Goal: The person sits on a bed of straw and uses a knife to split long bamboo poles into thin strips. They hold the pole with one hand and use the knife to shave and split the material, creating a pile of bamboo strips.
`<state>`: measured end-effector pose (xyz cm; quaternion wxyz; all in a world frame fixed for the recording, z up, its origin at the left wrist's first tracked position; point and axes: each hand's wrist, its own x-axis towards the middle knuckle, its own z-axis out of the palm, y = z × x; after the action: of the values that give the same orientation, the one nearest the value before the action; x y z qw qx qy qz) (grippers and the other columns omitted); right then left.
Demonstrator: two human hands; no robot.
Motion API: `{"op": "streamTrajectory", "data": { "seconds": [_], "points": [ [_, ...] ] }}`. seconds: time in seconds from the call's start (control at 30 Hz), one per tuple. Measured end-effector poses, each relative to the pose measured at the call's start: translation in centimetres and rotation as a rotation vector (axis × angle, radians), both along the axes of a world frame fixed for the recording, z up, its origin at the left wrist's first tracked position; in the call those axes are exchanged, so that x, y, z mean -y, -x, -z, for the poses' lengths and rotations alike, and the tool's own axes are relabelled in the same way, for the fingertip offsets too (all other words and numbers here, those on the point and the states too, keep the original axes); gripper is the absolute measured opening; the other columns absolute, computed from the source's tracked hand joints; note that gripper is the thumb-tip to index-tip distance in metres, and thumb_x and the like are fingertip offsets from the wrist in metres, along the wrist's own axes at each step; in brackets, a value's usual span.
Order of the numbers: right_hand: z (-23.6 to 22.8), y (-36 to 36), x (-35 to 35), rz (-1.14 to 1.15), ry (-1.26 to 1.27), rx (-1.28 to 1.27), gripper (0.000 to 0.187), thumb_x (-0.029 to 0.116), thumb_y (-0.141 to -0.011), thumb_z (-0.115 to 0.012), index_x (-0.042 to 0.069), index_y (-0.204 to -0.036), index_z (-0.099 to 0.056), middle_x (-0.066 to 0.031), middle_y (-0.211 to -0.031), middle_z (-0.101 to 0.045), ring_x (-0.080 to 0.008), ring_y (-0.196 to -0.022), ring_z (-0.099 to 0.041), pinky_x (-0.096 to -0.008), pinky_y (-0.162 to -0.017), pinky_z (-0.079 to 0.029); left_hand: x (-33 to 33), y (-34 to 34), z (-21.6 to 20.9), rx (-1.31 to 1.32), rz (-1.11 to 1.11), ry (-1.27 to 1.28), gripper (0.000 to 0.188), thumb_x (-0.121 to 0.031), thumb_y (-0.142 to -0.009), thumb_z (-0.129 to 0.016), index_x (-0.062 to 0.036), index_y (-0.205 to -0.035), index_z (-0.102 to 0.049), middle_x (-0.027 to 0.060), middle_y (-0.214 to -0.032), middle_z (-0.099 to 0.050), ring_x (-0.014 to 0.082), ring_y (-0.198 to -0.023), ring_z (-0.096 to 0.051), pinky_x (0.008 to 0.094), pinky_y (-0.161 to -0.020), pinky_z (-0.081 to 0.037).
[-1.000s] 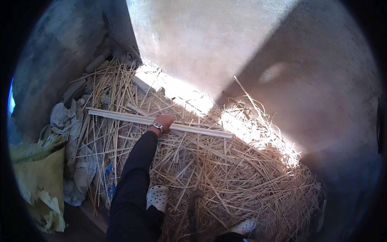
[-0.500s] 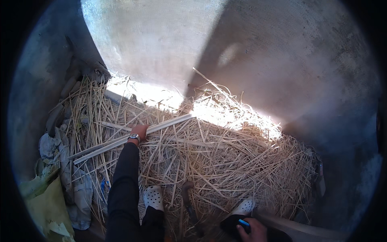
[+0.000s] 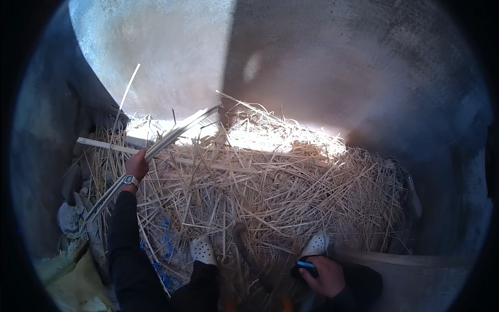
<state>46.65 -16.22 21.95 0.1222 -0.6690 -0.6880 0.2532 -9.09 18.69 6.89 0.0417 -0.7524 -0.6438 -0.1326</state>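
Note:
My left hand (image 3: 137, 165), with a wristwatch (image 3: 130, 180) on its wrist, is closed around several long pale wood-like strips (image 3: 179, 131). They slant from lower left up to the right, above a littered layer of split strips and straw (image 3: 280, 192). Another flat strip (image 3: 106, 145) crosses near the same hand; whether it is gripped cannot be told. At the lower right, beside my shoe, my right hand (image 3: 328, 276) is closed on a small blue and black object (image 3: 306, 265), whose kind is not clear.
A curved brown stick (image 3: 241, 244) lies between my two pale perforated clogs (image 3: 202, 250). Blue cord (image 3: 167, 242) lies left of them. Yellowish sheeting (image 3: 78, 281) fills the lower left corner. A plastered wall (image 3: 312, 67) rises behind the straw; a wooden beam (image 3: 405, 259) runs at the lower right.
My left hand has moved left and slightly up, lifting the strips off the litter and tilting them more steeply. More blue cord shows. My right hand stays low with the blue and black object.

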Motion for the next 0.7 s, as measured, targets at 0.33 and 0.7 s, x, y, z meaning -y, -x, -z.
{"op": "streamTrajectory", "data": {
  "seconds": [0.33,0.7],
  "points": [
    [-2.0,0.3,2.0,-0.035,0.002,0.001,0.026,0.032,-0.084,-0.065,0.008,-0.095,-0.062,-0.0119,-0.080,-0.062,-0.0319,-0.074,-0.062,-0.0425,-0.063,-0.048,7.1,-2.7,-23.2,0.222,-0.019,-0.229,0.041,0.004,-0.069,-0.055,-0.0026,-0.110,-0.058,0.0252,-0.086,-0.064,0.0443,-0.084,-0.061,0.0476,-0.072,-0.051],
    [-2.2,2.2,4.5,-0.108,-0.110,-0.115,0.027,0.033,-0.083,-0.065,0.011,-0.098,-0.063,-0.0124,-0.086,-0.064,-0.0327,-0.076,-0.064,-0.0432,-0.065,-0.049,14.1,-3.5,-41.4,0.048,-0.222,-0.377,0.043,-0.003,-0.069,-0.057,0.0037,-0.111,-0.057,0.0274,-0.088,-0.064,0.0420,-0.085,-0.064,0.0469,-0.075,-0.051]
  ]
}}
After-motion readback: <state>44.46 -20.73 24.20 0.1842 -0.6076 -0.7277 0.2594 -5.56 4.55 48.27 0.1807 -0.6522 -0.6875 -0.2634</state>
